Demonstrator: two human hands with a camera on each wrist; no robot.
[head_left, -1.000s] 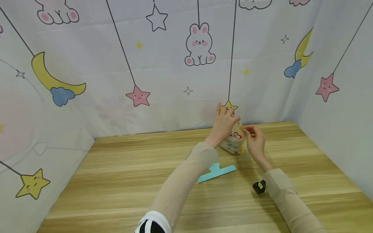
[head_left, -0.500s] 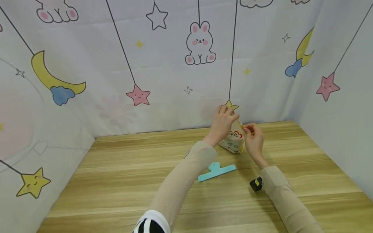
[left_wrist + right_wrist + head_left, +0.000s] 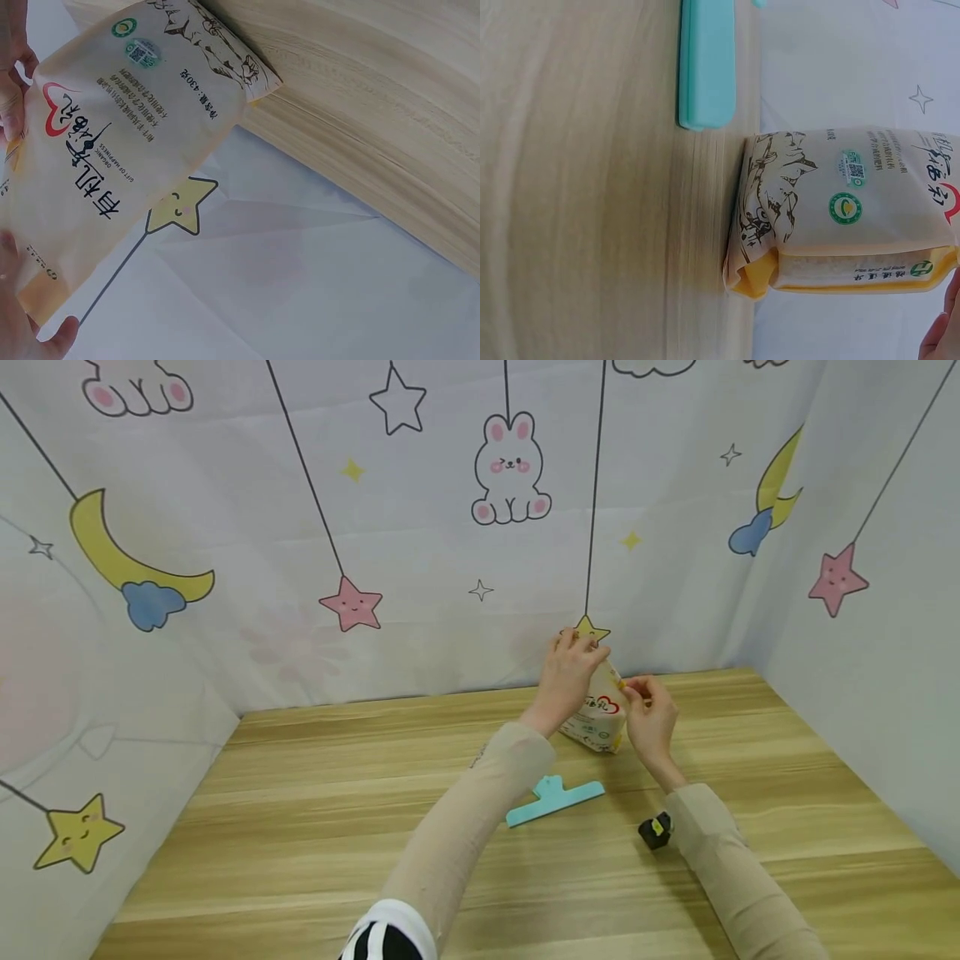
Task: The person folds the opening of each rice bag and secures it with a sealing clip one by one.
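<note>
A cream food bag with a red heart and dark printed lettering stands upright on the table near the back wall. My left hand grips it at the top. My right hand pinches the yellow-trimmed side edge, partway up. In the left wrist view, the left hand holds the top end of the bag, while the right hand is at its edge. The right wrist view shows the bag with pale contents behind a side strip; only part of the right hand shows there.
A turquoise wide-jawed clip lies on the wooden table in front of the bag. A small black object with a yellow mark is beside the right sleeve. A printed cloth wall rises behind the table.
Both hands keep their hold on the bag. The right forearm has shifted slightly to the left, together with the small black object beside its sleeve. The clip stays where it lay.
</note>
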